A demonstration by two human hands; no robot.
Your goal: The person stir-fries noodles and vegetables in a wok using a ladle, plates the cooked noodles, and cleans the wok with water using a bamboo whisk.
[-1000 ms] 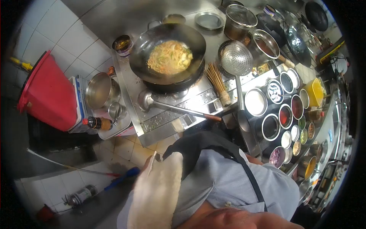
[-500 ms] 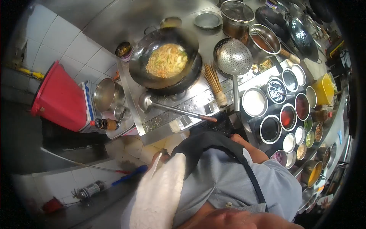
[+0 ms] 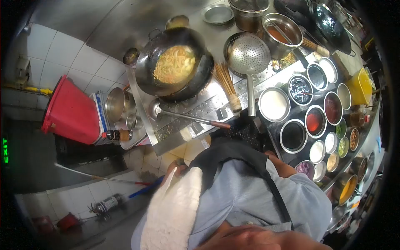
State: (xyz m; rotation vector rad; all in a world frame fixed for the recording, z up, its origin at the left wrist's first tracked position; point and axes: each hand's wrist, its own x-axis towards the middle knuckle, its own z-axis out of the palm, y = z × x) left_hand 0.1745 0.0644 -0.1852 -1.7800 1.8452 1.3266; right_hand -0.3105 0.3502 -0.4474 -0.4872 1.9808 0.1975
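Observation:
My left hand (image 3: 176, 166) is low beside the apron (image 3: 227, 148), just above a white towel (image 3: 173, 214). Its fingers are mostly hidden, and whether they hold anything is unclear. On the other side, my right forearm (image 3: 284, 167) comes down past the apron; of my right hand (image 3: 271, 155) only a sliver shows near the counter edge. In front of me a black wok (image 3: 143, 79) holds noodles (image 3: 175, 64) with bits of vegetable. A ladle (image 3: 183, 117) with a wooden handle end lies across the stove front, apart from both hands.
A bamboo brush (image 3: 227, 89) and a perforated strainer (image 3: 248, 54) lie right of the wok. Several seasoning pots, one with white contents (image 3: 273, 104), fill the right counter. A red bin (image 3: 73, 110) and soy-coloured bottle (image 3: 116, 135) stand left. A pot (image 3: 283, 35) holds reddish liquid.
The view has turned slightly, bringing a green exit sign into sight at the left. The wok, ladle and strainer appear a little further left. Both hands stay low beside the body.

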